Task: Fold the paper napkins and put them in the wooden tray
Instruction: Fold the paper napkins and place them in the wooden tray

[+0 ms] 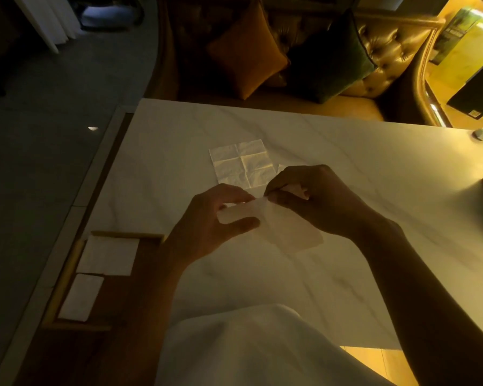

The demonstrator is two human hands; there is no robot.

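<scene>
**Paper mid-fold, tray waiting to the left**

Thin white paper, one napkin (273, 224) is held above the marble table (374, 168), the left hand (218, 218) pinching its left edge and the right hand (318, 199) pinching the top corner. The wooden tray (73, 263) lies below-left of the hands, nearer the left hand, its long axis running away from the person. Count: two folded napkins (108, 256) in the tray, one in hand, one unfolded napkin (241, 162) flat just beyond the hands.
</scene>
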